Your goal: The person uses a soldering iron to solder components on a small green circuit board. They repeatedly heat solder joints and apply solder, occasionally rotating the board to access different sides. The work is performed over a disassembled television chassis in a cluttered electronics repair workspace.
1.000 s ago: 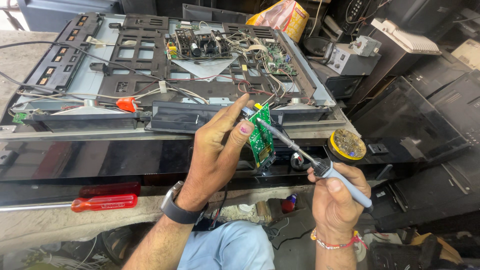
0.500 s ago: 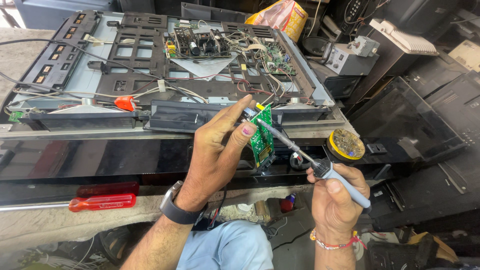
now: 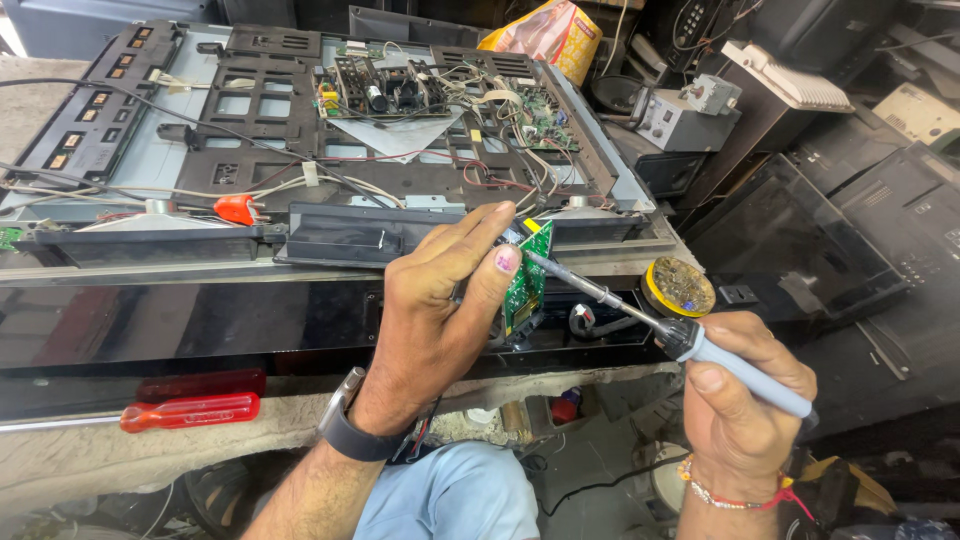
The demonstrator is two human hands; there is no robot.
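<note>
I'm pinching a small green circuit board upright in my left hand; my right hand is gripping a soldering iron, tip touching the board's right edge. Red screwdriver lying far left below.

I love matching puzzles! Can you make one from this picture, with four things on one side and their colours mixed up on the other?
Things:
1. small circuit board in the left hand
2. soldering iron handle in the right hand
3. screwdriver handle
4. round tin

Colours:
A. red
B. yellow
C. green
D. pale blue-grey

Pairs: 1-C, 2-D, 3-A, 4-B
</note>
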